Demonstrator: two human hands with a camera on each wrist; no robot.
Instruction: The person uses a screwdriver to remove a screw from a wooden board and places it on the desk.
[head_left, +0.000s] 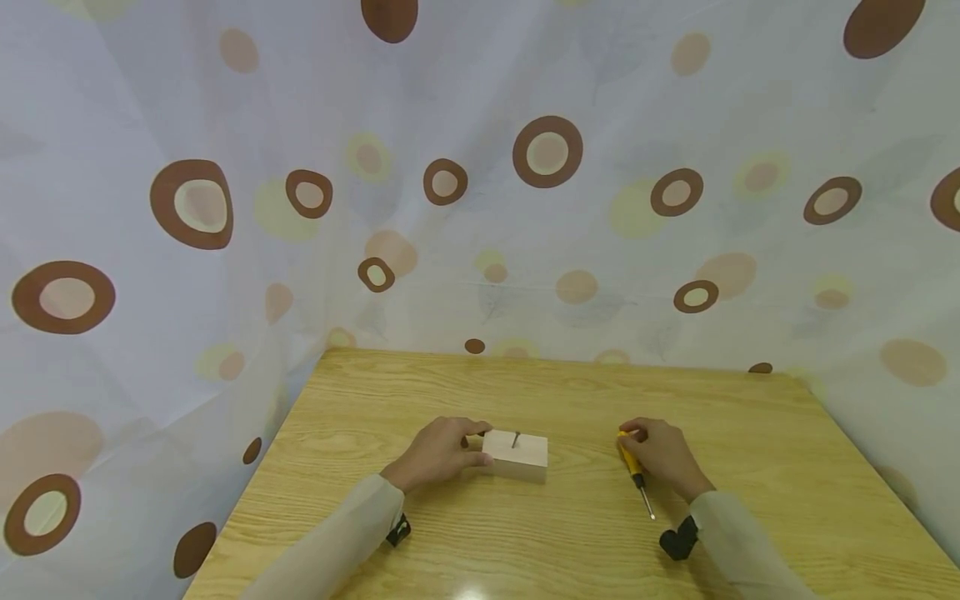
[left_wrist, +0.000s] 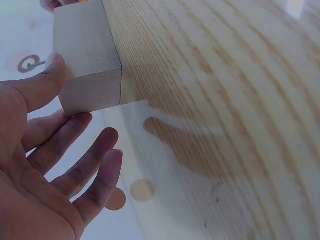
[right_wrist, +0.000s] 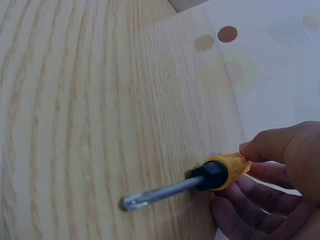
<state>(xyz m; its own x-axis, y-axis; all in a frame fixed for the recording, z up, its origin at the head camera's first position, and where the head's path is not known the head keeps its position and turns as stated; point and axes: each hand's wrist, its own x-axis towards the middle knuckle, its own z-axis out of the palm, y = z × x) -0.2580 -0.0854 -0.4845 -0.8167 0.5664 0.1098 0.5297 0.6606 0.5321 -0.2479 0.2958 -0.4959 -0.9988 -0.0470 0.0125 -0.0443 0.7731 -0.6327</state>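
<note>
A pale wooden block [head_left: 517, 457] lies on the table, with a screw [head_left: 516, 439] sticking up out of its top at a slight tilt. My left hand [head_left: 442, 452] grips the block's left end, thumb on the near side and fingers on the far side. In the left wrist view the thumb presses the block [left_wrist: 87, 45] while the lower fingers spread away from it. Right of the block, my right hand [head_left: 662, 454] pinches the yellow handle of a screwdriver [head_left: 632, 460]. Its metal shaft [right_wrist: 165, 193] points back toward the near table edge, away from the block.
The wood-grain table [head_left: 420, 383] reaches back to a pale curtain [head_left: 480, 233] printed with brown and yellow circles, which also hangs along both sides. Black straps with small mounts [head_left: 678, 540] sit at the wrists, below light sleeves.
</note>
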